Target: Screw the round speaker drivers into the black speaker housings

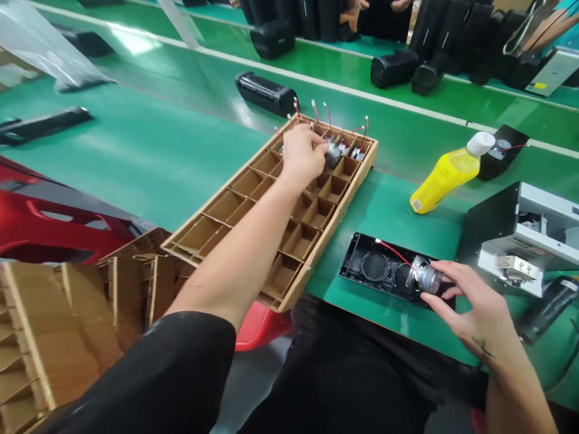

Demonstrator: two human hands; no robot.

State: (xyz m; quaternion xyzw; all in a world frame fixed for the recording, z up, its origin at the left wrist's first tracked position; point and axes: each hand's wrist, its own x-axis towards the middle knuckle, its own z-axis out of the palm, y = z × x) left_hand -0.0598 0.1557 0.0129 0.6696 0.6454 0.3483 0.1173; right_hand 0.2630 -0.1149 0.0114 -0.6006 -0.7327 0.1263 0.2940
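My left hand (302, 150) reaches to the far end of a divided cardboard box (199, 241), its fingers closed on a round silver speaker driver (333, 155). Other drivers with red wires and white plugs stand in the far cells around it. At the right, my right hand (474, 301) grips a second speaker driver (429, 279) between thumb and fingers. That driver is over the right end of a black speaker housing (357, 274) with round mesh grilles. Its red wire (395, 250) trails left across the housing.
A tilted yellow bottle (446, 178) with a white cap stands near a metal-and-black machine (502, 241). Behind the box lies a black speaker body (266, 93). More cardboard dividers (85, 325) are at lower left, beside a red plastic chair (58, 217). Other people's hands show far back.
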